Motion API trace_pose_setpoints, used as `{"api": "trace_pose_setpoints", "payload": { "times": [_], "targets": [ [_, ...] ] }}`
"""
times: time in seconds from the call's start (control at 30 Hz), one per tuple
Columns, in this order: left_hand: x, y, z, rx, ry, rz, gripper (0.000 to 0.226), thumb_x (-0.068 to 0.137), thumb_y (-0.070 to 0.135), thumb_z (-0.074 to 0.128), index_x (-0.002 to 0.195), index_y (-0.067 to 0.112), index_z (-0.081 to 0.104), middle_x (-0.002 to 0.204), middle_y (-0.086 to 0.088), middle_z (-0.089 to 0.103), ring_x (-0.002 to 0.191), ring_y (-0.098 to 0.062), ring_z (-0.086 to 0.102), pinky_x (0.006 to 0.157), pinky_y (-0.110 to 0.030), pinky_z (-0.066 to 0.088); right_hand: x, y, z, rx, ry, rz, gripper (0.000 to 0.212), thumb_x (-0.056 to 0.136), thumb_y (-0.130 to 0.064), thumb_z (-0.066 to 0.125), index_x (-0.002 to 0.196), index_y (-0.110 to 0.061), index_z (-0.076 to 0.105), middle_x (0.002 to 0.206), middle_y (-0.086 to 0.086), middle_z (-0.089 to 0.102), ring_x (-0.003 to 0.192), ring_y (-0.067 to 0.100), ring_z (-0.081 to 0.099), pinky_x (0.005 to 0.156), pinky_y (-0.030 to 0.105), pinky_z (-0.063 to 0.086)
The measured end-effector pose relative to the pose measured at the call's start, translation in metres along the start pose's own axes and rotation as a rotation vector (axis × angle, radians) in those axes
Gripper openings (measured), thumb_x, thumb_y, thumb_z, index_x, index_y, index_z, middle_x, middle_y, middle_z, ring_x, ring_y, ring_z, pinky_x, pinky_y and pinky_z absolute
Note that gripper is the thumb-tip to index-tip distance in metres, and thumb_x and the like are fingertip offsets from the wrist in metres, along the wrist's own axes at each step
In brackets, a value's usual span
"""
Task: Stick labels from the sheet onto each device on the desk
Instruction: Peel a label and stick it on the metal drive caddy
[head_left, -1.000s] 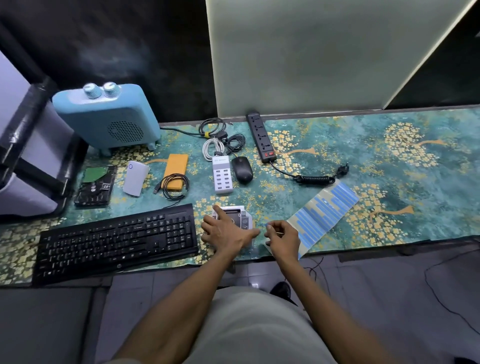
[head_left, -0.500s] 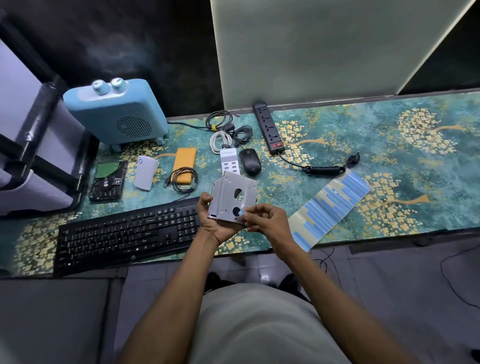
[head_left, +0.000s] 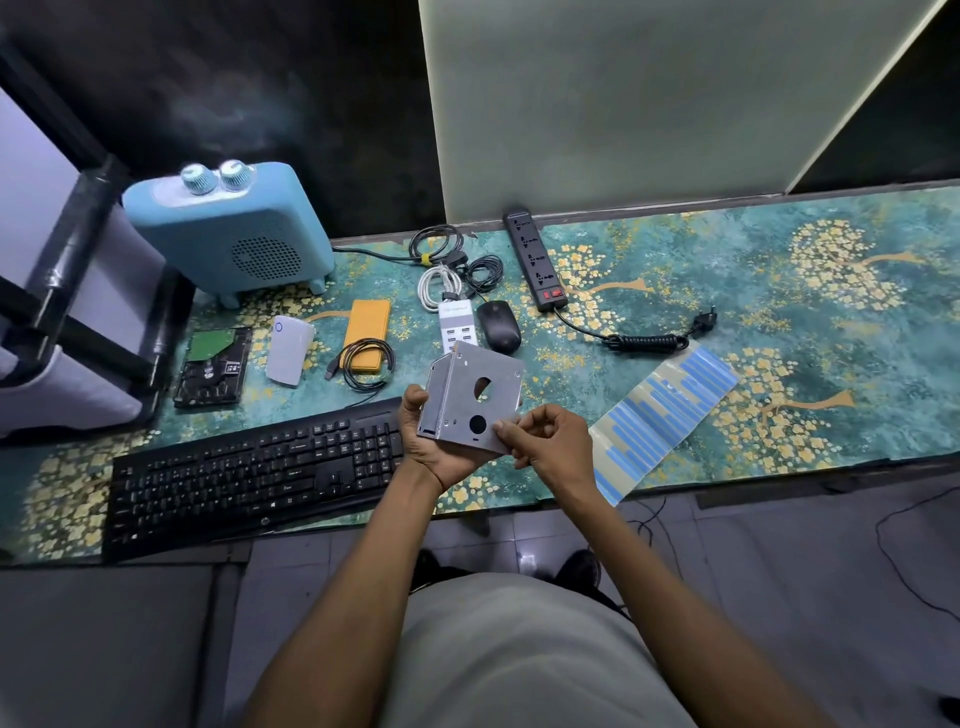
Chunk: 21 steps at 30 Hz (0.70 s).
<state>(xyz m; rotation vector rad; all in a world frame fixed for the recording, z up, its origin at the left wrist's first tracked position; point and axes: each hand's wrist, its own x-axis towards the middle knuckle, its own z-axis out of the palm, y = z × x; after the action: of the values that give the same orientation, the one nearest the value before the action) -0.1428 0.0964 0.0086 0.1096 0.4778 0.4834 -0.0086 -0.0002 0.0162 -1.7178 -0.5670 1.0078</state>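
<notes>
Left hand (head_left: 434, 449) cradles flat grey metal drive caddy (head_left: 470, 402) from below, lifted off table, underside tilted up for labelling. Right hand (head_left: 550, 449) grip pinches caddy's near corner; label there not visible. Blue label sheet (head_left: 665, 410) lies right of grip.

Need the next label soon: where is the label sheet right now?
In the head view the label sheet lies flat on the desk mat to the right of the right hand, just below the power strip's coiled cable.
</notes>
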Motion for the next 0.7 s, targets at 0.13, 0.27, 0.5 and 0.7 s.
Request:
{"api": "trace_pose_setpoints", "payload": {
  "times": [0.13, 0.27, 0.5, 0.7],
  "targets": [
    [0.006, 0.003, -0.006, 0.006, -0.030, -0.037, 0.084, 0.060, 0.044, 0.056, 0.138, 0.017, 0.048, 0.135, -0.017, 0.049, 0.119, -0.037, 0.044, 0.099, -0.049, 0.031, 0.002, 0.009, -0.008, -0.142, 0.051, 0.004, 0.042, 0.075, -0.030, 0.091, 0.074, -0.005, 0.058, 0.065, 0.019, 0.065, 0.048, 0.019, 0.059, 0.046, 0.032, 0.054],
    [0.013, 0.000, 0.002, 0.213, 0.209, 0.069, 0.073, 0.055, 0.039, 0.064, 0.123, 0.013, 0.062, 0.110, -0.015, 0.063, 0.093, -0.033, 0.054, 0.083, -0.041, 0.045, -0.002, 0.027, -0.017, -0.177, 0.116, 0.091, 0.030, 0.079, -0.021, 0.087, 0.082, -0.003, 0.062, 0.075, 0.020, 0.069, 0.058, 0.023, 0.067, 0.054, 0.039, 0.061],
    [0.026, -0.043, -0.010, 1.960, 0.988, 0.207, 0.112, 0.043, 0.082, 0.068, 0.141, 0.038, 0.037, 0.118, -0.009, 0.041, 0.107, -0.027, 0.039, 0.089, -0.039, 0.041, -0.003, 0.040, -0.028, -0.236, 0.190, 0.196, 0.019, 0.084, -0.024, 0.080, 0.083, -0.013, 0.064, 0.078, 0.009, 0.071, 0.067, 0.024, 0.073, 0.060, 0.044, 0.064],
    [0.036, -0.064, -0.023, 2.152, 0.993, 0.175, 0.120, 0.044, 0.077, 0.075, 0.139, 0.020, 0.032, 0.131, -0.018, 0.038, 0.118, -0.038, 0.039, 0.098, -0.048, 0.041, -0.012, 0.060, -0.061, -0.360, 0.432, 0.368, 0.018, 0.081, -0.030, 0.076, 0.083, -0.022, 0.060, 0.084, -0.001, 0.064, 0.082, 0.029, 0.066, 0.068, 0.037, 0.054]
  ]
}}
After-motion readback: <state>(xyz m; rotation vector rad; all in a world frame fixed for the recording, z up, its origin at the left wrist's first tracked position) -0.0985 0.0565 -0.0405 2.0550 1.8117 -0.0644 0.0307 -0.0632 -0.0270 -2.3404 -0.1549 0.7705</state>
